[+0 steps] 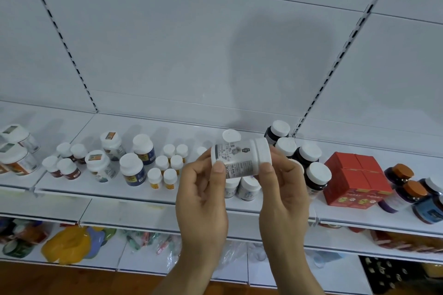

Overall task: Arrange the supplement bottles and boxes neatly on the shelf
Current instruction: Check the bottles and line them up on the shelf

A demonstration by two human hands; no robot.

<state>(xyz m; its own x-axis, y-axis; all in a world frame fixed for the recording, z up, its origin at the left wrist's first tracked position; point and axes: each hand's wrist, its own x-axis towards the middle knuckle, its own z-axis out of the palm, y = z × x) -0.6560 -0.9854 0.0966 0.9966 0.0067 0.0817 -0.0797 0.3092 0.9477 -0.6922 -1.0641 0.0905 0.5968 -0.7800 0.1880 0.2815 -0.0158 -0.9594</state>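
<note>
In the head view, a white bottle (pixel 237 159) is held on its side above the shelf (pixel 143 189) by both hands. The left hand (pixel 203 196) fingers are curled around its base; the right hand (pixel 282 189) fingers pinch its cap end. Red boxes (pixel 357 178) are seen at the right.

Both hands (pixel 201 201) and forearms bare, no sleeves.

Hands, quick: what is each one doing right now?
Left hand: grips the base end of the white bottle, held sideways.
Right hand: grips the same bottle at its cap end.
</note>
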